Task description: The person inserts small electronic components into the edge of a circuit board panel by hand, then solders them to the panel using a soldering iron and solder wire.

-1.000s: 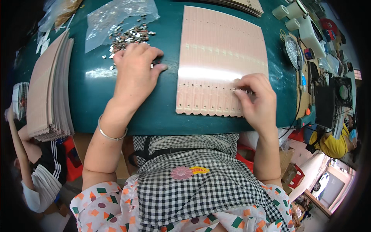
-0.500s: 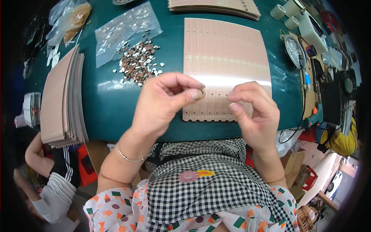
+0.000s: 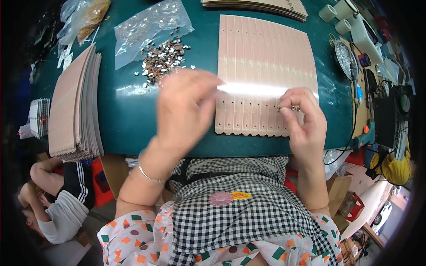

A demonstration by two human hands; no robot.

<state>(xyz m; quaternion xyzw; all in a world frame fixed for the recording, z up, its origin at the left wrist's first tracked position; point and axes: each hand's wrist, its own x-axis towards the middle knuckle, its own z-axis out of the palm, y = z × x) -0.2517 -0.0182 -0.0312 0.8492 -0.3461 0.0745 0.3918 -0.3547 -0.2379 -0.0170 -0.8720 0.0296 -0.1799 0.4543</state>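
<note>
A pale pink panel (image 3: 262,53) scored into narrow strips, with rows of small holes and a toothed near edge, lies before me on the green table. Over its right part, my right hand (image 3: 306,119) pinches a small metal piece (image 3: 279,107) between thumb and forefinger, close to the lower row of holes. More tiny metal bits show beside those fingers. My left hand (image 3: 184,108) is smeared by motion between the panel and a heap of small silvery and brown metal pieces (image 3: 162,62); whether its fingers hold anything cannot be made out.
Left of the heap stands a tall stack of similar panels (image 3: 73,102). A clear plastic bag (image 3: 151,29) lies behind the heap. More panels (image 3: 257,6) are piled at the far edge. On the right are a metal dish (image 3: 344,57), white rolls (image 3: 342,25) and a black cable (image 3: 353,111).
My left hand has drawn back from the panel toward the heap. My right hand has shifted slightly right along the holes, its fingertips now closed on a small piece. The view has moved a little.
</note>
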